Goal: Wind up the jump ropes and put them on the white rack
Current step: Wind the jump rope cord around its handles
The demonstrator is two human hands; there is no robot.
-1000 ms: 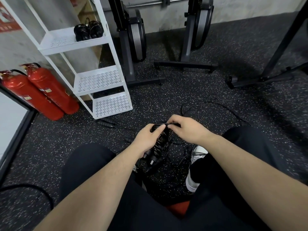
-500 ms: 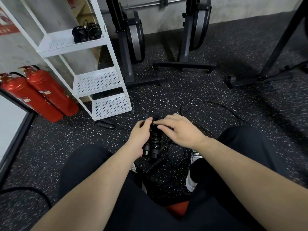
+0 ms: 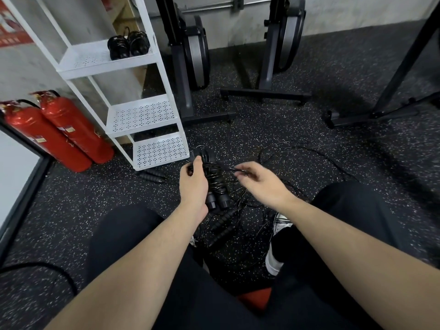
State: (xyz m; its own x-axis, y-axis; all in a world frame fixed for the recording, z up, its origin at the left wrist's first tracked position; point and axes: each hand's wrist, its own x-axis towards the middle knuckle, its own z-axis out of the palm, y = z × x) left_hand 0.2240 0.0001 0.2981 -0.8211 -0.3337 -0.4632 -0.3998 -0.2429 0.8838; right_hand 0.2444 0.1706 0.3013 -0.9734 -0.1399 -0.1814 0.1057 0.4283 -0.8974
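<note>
The left hand [image 3: 192,184], thumb up, grips the wound jump rope [image 3: 214,184] by its paired handles. The right hand [image 3: 259,181], palm down, pinches the rope's loose cord [image 3: 232,168].

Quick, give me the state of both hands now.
Left hand: grips the wound jump rope.
Right hand: pinches the rope's loose end.

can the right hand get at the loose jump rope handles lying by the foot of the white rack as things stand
Probably not right away. The right hand pinches the cord being wound, and the left hand with its rope bundle sits between it and the loose handles by the white rack.
</note>
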